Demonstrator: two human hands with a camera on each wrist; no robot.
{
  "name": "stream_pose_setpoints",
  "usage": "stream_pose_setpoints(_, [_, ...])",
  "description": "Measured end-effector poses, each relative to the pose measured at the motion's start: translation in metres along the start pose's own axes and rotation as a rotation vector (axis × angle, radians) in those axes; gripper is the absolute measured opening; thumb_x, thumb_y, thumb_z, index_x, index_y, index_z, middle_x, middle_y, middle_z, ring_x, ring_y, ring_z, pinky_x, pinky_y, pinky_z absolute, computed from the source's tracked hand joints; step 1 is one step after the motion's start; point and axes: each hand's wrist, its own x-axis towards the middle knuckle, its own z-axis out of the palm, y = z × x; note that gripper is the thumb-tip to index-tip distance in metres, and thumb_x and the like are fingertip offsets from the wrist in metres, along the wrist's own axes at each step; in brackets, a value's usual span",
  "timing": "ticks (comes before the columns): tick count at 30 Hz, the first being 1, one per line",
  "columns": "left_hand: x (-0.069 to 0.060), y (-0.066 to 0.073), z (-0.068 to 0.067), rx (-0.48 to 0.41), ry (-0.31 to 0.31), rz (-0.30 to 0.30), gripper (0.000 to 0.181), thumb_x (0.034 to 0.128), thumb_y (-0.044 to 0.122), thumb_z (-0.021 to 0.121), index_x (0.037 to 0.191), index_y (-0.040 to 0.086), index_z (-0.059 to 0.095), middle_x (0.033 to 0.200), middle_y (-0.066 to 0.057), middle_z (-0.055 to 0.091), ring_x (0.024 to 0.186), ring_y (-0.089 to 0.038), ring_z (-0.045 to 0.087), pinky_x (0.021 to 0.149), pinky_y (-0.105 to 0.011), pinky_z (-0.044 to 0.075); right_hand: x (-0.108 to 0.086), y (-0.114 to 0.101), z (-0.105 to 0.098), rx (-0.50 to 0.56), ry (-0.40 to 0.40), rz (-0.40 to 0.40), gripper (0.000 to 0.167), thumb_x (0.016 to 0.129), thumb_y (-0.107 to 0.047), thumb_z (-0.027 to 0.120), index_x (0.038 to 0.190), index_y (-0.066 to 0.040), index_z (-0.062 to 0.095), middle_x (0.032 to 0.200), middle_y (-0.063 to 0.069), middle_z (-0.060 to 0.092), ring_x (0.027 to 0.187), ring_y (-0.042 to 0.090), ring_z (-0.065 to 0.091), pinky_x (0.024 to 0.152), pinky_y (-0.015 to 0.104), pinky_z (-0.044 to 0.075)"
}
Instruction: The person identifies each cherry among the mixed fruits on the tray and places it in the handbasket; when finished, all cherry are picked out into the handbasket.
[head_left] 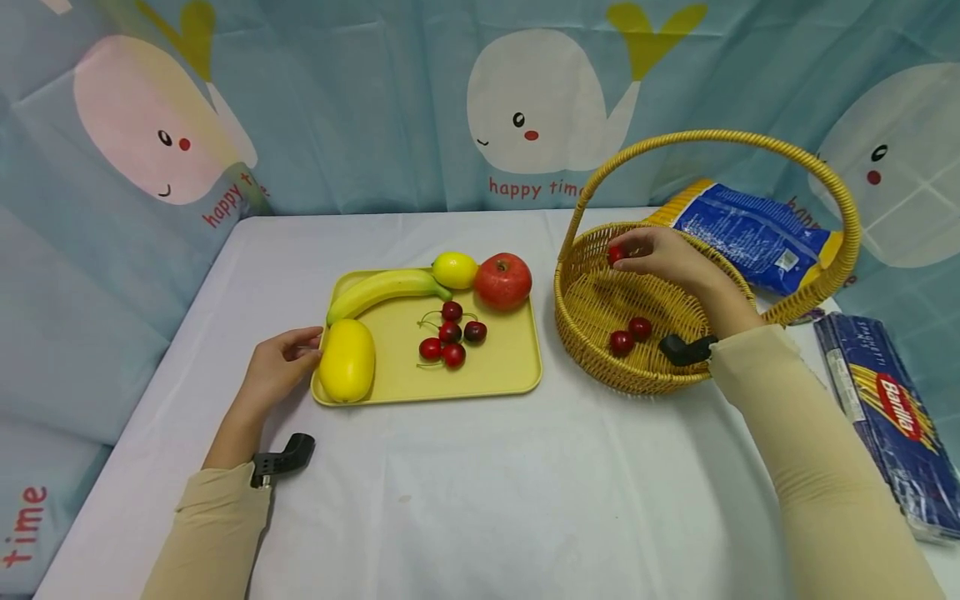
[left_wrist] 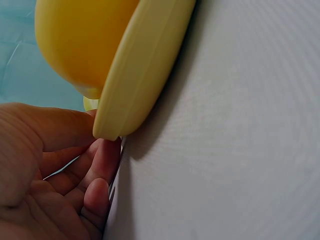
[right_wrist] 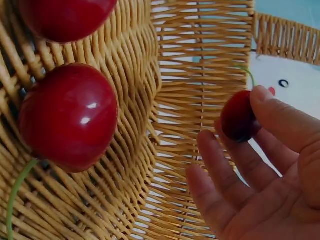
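Apparently the work is partway along: the right hand [head_left: 662, 253] pinches one cherry [head_left: 616, 255] at the wicker basket's [head_left: 589, 304] eleven o'clock, two loose cherries [head_left: 621, 343] lie inside toward seven, and five tray cherries [head_left: 453, 356] sit on the yellow tray [head_left: 405, 385], its nine-o'clock rim gripped by the left hand [head_left: 276, 365].

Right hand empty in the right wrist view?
No, the right hand pinches a dark red cherry between its thumb and fingers.

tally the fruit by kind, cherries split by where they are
Cherries on the tray: 5
Cherries lying in the basket: 2
Cherry in the right hand: 1
Banana: 1
Lemon: 1
Large red fruit: 1
Large yellow fruit: 1
Total: 12
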Motion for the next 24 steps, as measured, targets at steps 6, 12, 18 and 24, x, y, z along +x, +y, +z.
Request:
stream_pose_setpoints(6, [0.000,0.000,0.000,0.006,0.004,0.005,0.042,0.0915,0.012,0.055,0.131,-0.002,0.048,0.113,-0.020,0.055,0.090,-0.023,0.050,0.064,-0.006,0.042,0.003,0.003,0.003,-0.066,-0.077,-0.057,0.041,0.087,-0.019,0.064,0.123,-0.003,0.056,0.116,0.016,0.058,0.105,0.026,0.052,0.091,0.043,0.042])
stream_pose_setpoints(12, [0.000,0.000,0.001,0.010,-0.002,0.006,0.043,0.0919,0.014,0.055,0.131,-0.002,0.047,0.114,-0.021,0.054,0.090,-0.023,0.050,0.064,-0.007,0.042,0.006,0.004,0.009,-0.121,-0.151,-0.097,0.040,0.085,-0.015,0.066,0.121,0.000,0.057,0.115,0.016,0.059,0.104,0.030,0.055,0.089,0.044,0.044])
stream_pose_setpoints(18, [0.000,0.001,0.000,0.010,-0.006,-0.004,0.044,0.0918,0.013,0.055,0.132,-0.001,0.047,0.114,-0.021,0.054,0.091,-0.023,0.050,0.064,-0.007,0.042,0.007,0.005,0.012,-0.114,-0.179,-0.085,0.040,0.084,-0.013,0.067,0.121,-0.001,0.058,0.116,0.016,0.059,0.106,0.031,0.056,0.090,0.044,0.045])
stream_pose_setpoints(24, [-0.001,0.001,0.000,-0.006,-0.012,-0.010,0.045,0.0922,0.015,0.055,0.133,-0.001,0.046,0.115,-0.021,0.054,0.092,-0.022,0.050,0.065,-0.007,0.043,0.006,0.006,0.012,-0.078,-0.201,-0.085,0.040,0.084,-0.011,0.066,0.121,0.003,0.056,0.120,0.019,0.057,0.108,0.033,0.055,0.089,0.042,0.045])
